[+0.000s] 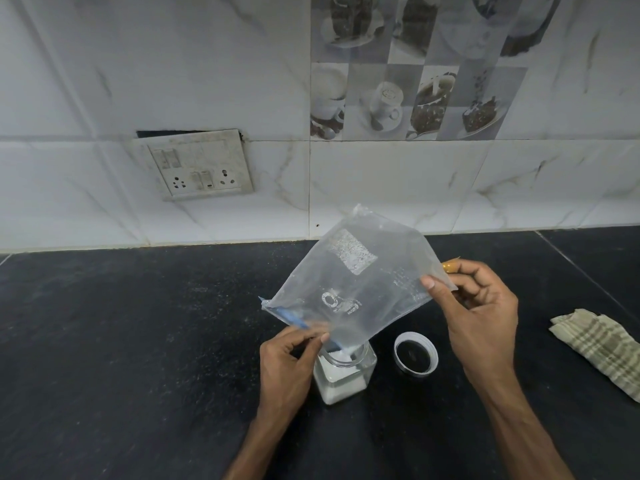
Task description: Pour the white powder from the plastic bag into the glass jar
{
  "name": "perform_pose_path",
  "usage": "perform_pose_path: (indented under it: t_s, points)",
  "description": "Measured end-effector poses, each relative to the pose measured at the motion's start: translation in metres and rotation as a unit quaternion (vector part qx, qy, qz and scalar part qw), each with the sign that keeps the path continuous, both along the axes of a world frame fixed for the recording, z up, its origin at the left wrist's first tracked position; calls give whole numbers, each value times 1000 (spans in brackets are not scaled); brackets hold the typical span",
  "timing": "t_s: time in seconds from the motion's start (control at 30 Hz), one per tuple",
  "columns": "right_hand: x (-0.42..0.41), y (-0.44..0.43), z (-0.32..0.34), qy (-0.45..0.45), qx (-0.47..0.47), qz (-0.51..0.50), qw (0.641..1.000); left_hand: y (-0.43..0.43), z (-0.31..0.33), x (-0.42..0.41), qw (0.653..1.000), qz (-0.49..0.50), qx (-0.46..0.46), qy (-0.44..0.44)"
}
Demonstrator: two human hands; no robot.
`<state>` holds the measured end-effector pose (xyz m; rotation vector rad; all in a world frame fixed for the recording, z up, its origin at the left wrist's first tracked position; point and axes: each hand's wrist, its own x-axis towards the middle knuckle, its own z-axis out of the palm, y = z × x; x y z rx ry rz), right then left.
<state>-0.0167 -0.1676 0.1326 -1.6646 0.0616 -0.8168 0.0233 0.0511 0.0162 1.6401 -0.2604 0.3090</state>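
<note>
A clear plastic bag [360, 282] with a blue zip strip is tilted, mouth down, over the glass jar [344, 374]. My left hand [287, 362] pinches the bag's lower zip edge right at the jar's open mouth. My right hand [481, 313] grips the bag's raised bottom corner, higher and to the right. The square jar stands upright on the black counter [138, 341] and holds white powder in its lower part. A little powder shows at the bag's mouth inside the jar's neck. The rest of the bag looks nearly empty.
The jar's white lid [415, 355] lies upside down just right of the jar. A folded checked cloth [602, 344] rests at the right edge. A small orange object [450, 266] peeks out behind my right hand. The tiled wall carries a switch socket plate [197, 166].
</note>
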Motion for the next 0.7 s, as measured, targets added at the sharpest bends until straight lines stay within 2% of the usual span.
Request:
perform_pose_path:
  t_s: [0.7]
  points:
    - [-1,5,-8,1,8,14,1000,1,-7,1,1000,-9,-3,17]
